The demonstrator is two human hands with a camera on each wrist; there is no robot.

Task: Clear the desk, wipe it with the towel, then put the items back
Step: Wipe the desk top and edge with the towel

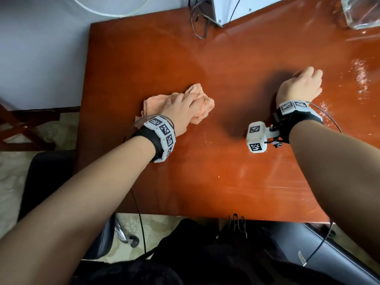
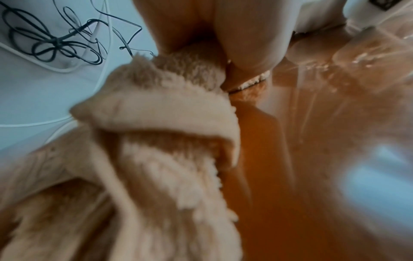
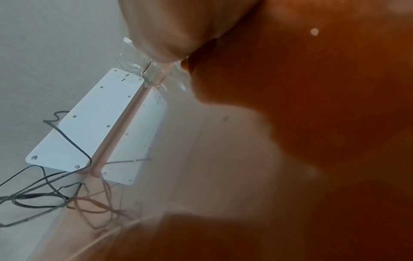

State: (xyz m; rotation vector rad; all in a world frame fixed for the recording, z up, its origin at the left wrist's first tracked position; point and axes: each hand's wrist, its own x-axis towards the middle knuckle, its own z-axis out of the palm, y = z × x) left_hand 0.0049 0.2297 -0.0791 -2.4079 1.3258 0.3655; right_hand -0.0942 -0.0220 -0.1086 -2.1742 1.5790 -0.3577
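On the glossy reddish desk [image 1: 205,182], your left hand [image 1: 181,108] clamps its fingers on the peach towel [image 1: 203,103]; your right hand [image 1: 298,87] rests near wet streaks [image 1: 362,79], fingers curled, empty. Grey wall [image 1: 41,48] far left.

The towel [image 2: 156,159] is blurred; the glass object [image 1: 362,13] is cropped.

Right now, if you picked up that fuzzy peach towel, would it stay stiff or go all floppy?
Floppy, most likely: the peach towel is already bunched into soft folds under the left hand. Probably light too, since it looks like fluffy cloth. On the glossy desk it should slide, not roll.
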